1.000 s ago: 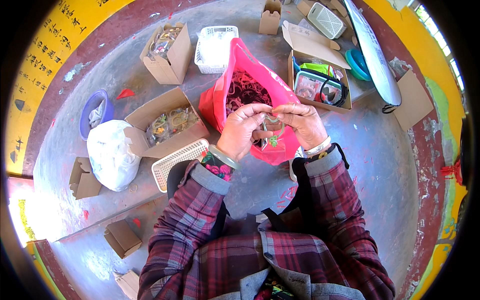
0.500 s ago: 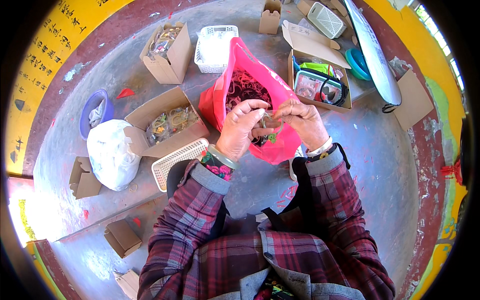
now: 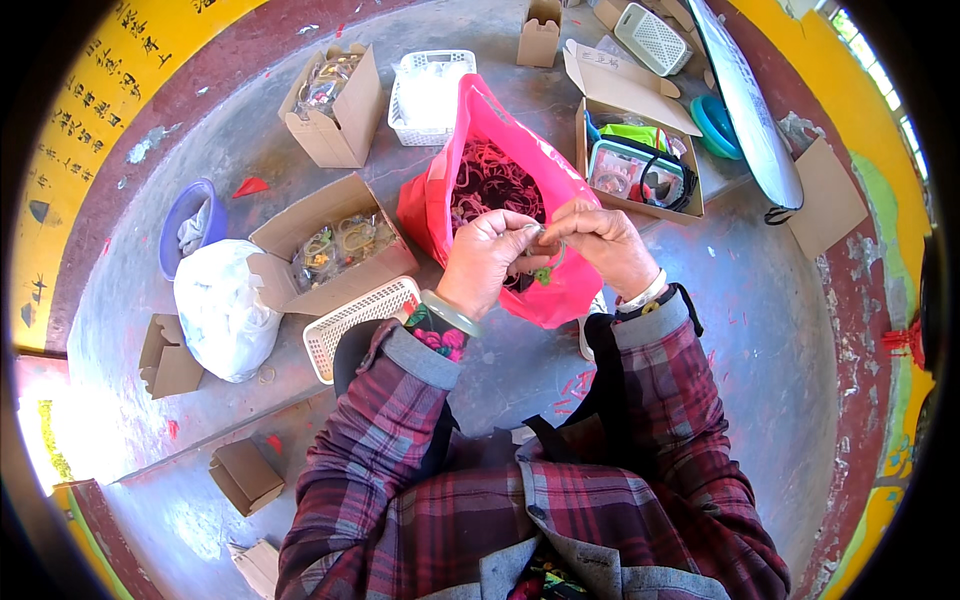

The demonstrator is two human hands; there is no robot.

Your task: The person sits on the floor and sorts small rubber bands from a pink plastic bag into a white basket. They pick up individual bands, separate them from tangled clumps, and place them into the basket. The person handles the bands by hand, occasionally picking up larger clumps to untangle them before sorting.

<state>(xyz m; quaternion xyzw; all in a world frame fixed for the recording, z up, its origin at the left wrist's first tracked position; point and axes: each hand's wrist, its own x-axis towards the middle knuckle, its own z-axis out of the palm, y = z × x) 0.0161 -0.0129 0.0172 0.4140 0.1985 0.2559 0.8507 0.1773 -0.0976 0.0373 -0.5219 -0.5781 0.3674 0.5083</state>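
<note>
Left hand: The thumb and forefinger of the left hand (image 3: 478,262) are brought together in a narrow pinch at a thin pale cord (image 3: 562,256); the other fingers are curled below.
Right hand: The fingers of the right hand (image 3: 605,250) are bunched, with the tips closed at the same cord; exactly how it is gripped is too small to tell.
Gap between hands: The two sets of fingertips are held very near each other; whether they touch cannot be told.
Green trinket: A small green trinket (image 3: 542,275) is hung just below the fingertips, over the opening of the bag.
Arms: Both forearms are stretched forward, bent inward at the wrists, and covered by plaid sleeves (image 3: 370,450). A pale bangle (image 3: 450,313) is worn on the left wrist and a white bracelet (image 3: 642,292) on the right.
Pink bag: The open pink bag (image 3: 570,300), set on the floor (image 3: 760,330) beneath the hands, is filled with red and dark strands (image 3: 490,180).
Left of the bag: An open cardboard box (image 3: 395,270) is placed behind a beige basket (image 3: 325,350).
</note>
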